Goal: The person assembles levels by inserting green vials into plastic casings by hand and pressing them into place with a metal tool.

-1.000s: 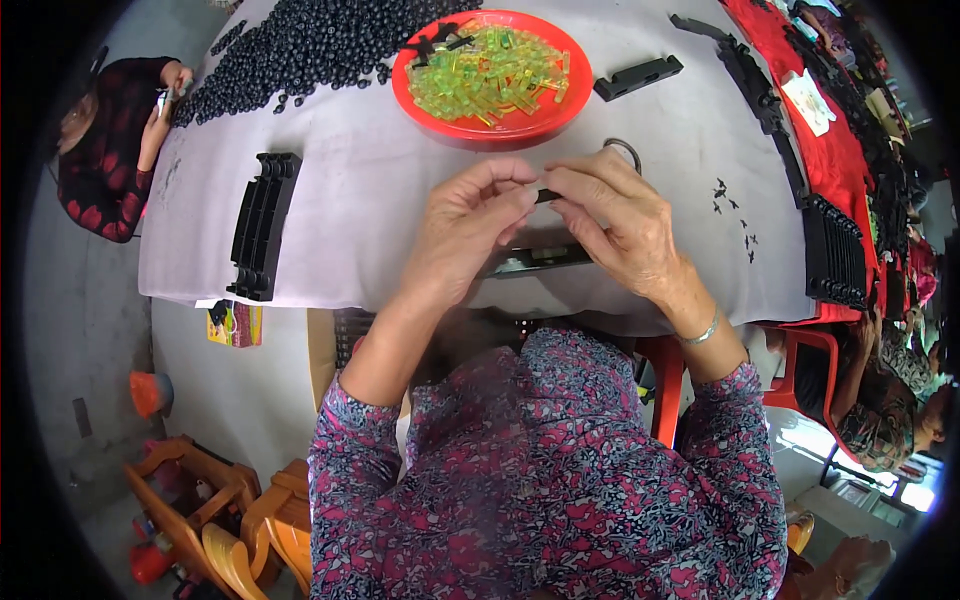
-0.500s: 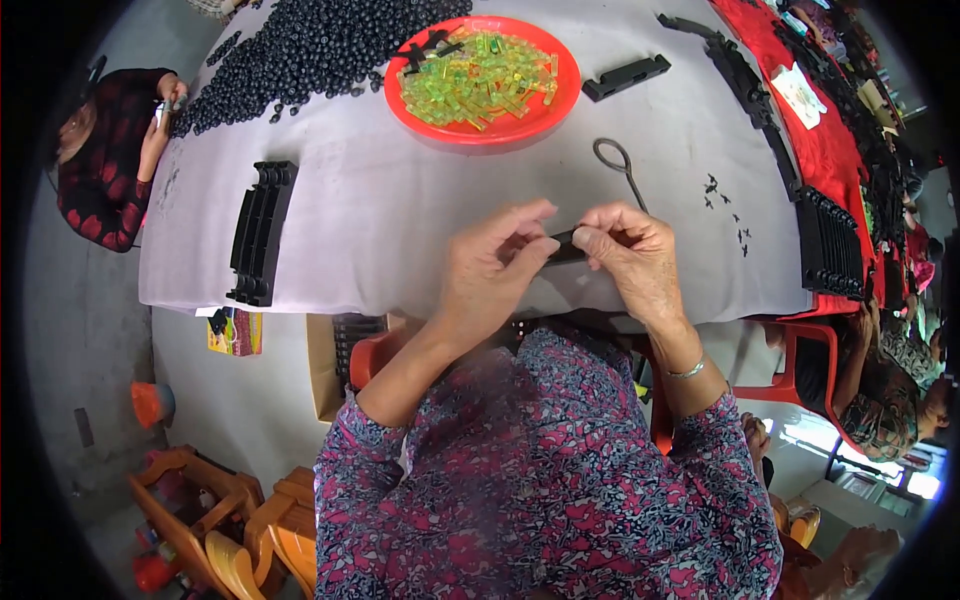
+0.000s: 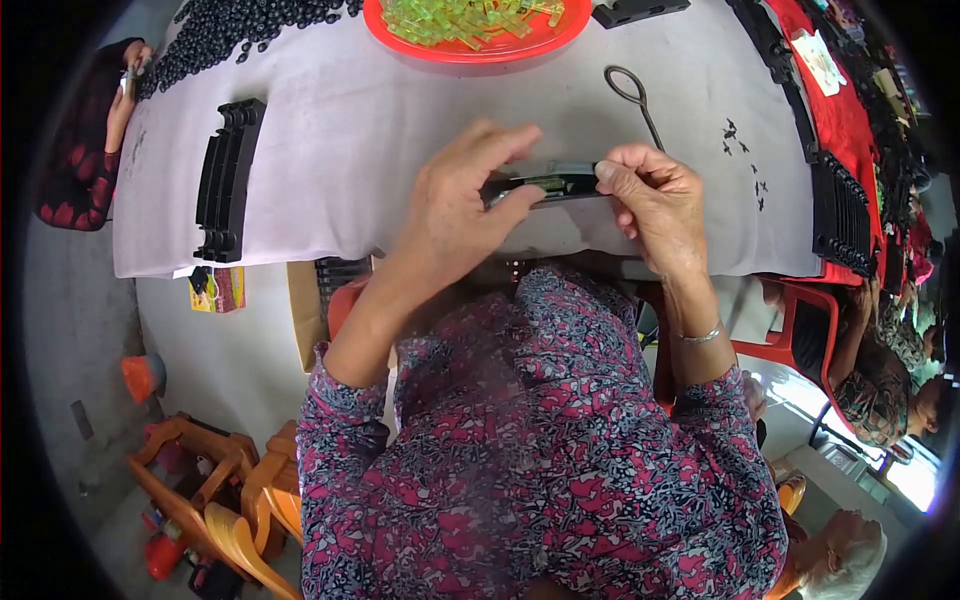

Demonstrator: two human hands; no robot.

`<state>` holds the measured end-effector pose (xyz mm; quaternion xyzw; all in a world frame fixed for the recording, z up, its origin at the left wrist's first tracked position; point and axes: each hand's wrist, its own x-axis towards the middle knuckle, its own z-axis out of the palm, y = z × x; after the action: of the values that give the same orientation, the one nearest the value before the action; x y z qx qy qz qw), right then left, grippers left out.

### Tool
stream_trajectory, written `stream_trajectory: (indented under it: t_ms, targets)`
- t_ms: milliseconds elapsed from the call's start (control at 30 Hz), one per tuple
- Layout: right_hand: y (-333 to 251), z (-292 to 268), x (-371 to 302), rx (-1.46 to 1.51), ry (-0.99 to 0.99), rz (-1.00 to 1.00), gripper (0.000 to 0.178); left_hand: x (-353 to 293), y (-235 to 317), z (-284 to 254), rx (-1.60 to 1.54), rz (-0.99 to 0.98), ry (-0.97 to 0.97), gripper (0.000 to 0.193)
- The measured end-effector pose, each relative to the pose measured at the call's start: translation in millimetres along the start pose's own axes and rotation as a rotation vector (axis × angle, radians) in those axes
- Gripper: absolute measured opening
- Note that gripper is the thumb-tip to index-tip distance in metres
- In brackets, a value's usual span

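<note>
In front of me, just above the near table edge, is a short black bar [image 3: 575, 187] with a clear greenish vial showing in it. My right hand [image 3: 662, 208] pinches its right end between thumb and fingers. At the left end, the thumb of my left hand [image 3: 445, 205] rests on the bar while the index finger stretches away above it; the lower fingers are partly hidden. Beyond my right hand lies a metal rod with a looped end [image 3: 643, 98]. A red plate [image 3: 480, 55] farther off holds clear yellow-green pieces [image 3: 455, 20].
Black ribbed parts [image 3: 235, 180] lie on the left, below a heap of black beads [image 3: 230, 30]. Tiny black pieces [image 3: 735, 145] are scattered on the right, near stacked black parts [image 3: 840, 215]. Another person [image 3: 75, 185] sits at the left; a red chair [image 3: 825, 340] stands at the right.
The view has tipped, so the table things sit higher in the picture. My hands have moved apart along the bar, exposing more of it and the vial.
</note>
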<state>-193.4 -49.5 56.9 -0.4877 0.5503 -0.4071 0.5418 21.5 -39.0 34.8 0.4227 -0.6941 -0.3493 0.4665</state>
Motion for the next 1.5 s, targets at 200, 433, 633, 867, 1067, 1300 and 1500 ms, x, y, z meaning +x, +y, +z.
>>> stream_trajectory:
  t_ms: [200, 433, 633, 867, 1067, 1300, 1500]
  targets:
    - [5, -1, 3, -0.104, -0.001, 0.027, 0.010, -6, -10, -4, 0.296, -0.004, -0.097, 0.053]
    - [6, 6, 8, -0.233, -0.072, 0.018, 0.013, -7, -21, 4, 0.393, -0.003, -0.125, 0.042]
    - [3, 14, 11, -0.320, -0.058, 0.044, 0.016, -8, -24, 7, 0.380, -0.001, -0.104, 0.038]
    - [4, 23, 6, -0.302, 0.026, 0.081, 0.016, -9, -25, 9, 0.373, 0.003, -0.072, 0.038]
    - [23, 24, 9, -0.395, 0.097, -0.082, 0.016, -10, -22, 6, 0.338, -0.074, -0.104, 0.036]
    - [24, 30, 6, -0.421, 0.182, -0.089, 0.015, 2, -24, -6, 0.187, -0.070, -0.194, 0.027]
    - [24, 32, 5, -0.455, 0.220, -0.108, 0.015, 15, -21, -2, 0.249, -0.112, -0.284, 0.022]
